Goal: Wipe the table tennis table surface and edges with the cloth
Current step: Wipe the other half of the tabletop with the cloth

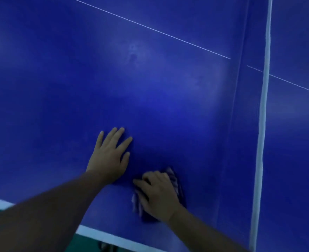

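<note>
The cloth [174, 180] sits low in the frame, a little right of centre, bunched under the right hand [159, 194] on the blue table [168, 84]. The fingers curl over it and press it down; pale striped folds show past the fingertips and beside the thumb. It looks soft, light and limp — a thing that will crumple and slide easily on the smooth top, so in my judgement it is best gripped as a wad under the palm, with some slack folded in so no loose corner drags or flips.

The left hand [110, 155] lies flat on the table just to the left and above, fingers straight and spread, holding nothing — it seems to serve as a brace.

The table looks hard, flat and slick, with faint smudges in the upper middle of the frame. A thin white line [150, 28] runs across the top, the white net band [262, 124] stands at the right, and the white near edge [102, 235] crosses the lower left.

No containers are in view.
</note>
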